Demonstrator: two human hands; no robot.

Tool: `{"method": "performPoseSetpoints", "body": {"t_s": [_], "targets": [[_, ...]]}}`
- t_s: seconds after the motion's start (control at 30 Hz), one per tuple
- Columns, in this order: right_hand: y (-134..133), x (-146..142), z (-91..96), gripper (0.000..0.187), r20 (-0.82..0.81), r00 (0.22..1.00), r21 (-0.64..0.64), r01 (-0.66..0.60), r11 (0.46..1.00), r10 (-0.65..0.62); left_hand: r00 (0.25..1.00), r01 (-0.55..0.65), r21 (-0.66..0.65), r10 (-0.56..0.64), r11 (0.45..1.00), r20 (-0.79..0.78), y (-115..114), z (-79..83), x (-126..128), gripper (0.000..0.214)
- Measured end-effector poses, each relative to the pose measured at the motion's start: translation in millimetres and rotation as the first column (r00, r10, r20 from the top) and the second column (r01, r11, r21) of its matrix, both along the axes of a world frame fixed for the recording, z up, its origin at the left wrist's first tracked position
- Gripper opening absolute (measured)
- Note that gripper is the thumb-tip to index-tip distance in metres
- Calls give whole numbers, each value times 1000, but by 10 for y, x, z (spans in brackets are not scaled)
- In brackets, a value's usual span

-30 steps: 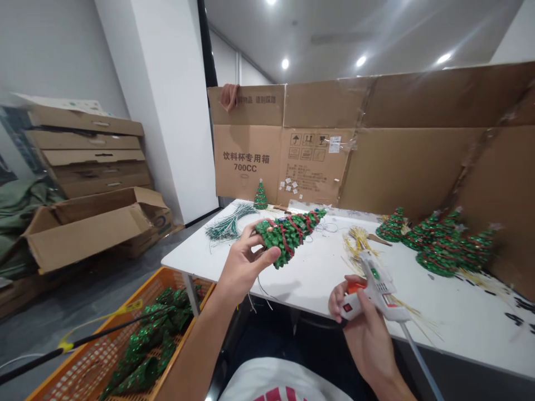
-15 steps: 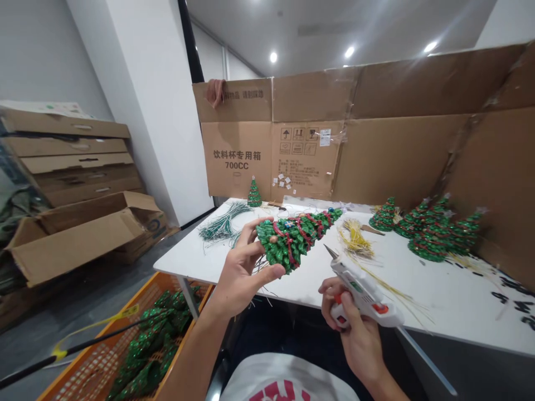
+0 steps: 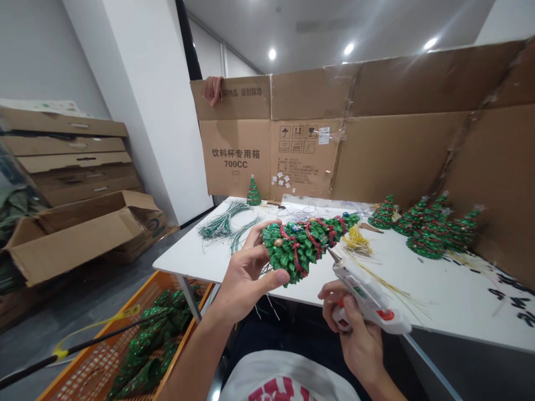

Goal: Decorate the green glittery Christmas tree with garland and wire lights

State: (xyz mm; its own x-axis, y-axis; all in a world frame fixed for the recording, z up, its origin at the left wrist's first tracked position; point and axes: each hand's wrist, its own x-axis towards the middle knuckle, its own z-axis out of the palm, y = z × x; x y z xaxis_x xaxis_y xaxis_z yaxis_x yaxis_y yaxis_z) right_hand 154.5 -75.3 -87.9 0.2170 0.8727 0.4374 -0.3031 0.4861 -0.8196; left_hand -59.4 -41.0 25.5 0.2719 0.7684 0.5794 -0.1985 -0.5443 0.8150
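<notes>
My left hand (image 3: pixel 251 270) grips a small green Christmas tree (image 3: pixel 307 242) by its wide base. The tree lies tilted on its side in the air, its tip pointing right; red garland and small coloured balls decorate it. In my right hand (image 3: pixel 355 323) is a white hot glue gun (image 3: pixel 368 298) with orange-red parts, fingers wrapped round its handle. Its metal nozzle is right by the lower edge of the tree; whether the two touch, I cannot tell. A clear glue stick (image 3: pixel 432 362) sticks out of the gun's back end.
On the white table (image 3: pixel 188 262) lie green-white wires (image 3: pixel 225 223) and yellow strands (image 3: pixel 357 240). Several finished-looking trees (image 3: pixel 426 236) stand at the right, one small tree (image 3: pixel 253 191) at the back. Cardboard (image 3: pixel 393 161) walls the rear. An orange crate (image 3: pixel 87 367) of green trees is lower left.
The tree has turned and shifted slightly right and down, its tip dropping a little. The glue gun has moved slightly right, and its nozzle is now closer to the tree.
</notes>
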Motion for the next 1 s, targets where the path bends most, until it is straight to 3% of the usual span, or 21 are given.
{"method": "performPoseSetpoints", "body": {"t_s": [1.0], "targets": [[-15,-27,35,25,-43,999,-39,31,999,-32,1000,-28,-23,29,999,11,-47,45,50,30]]}}
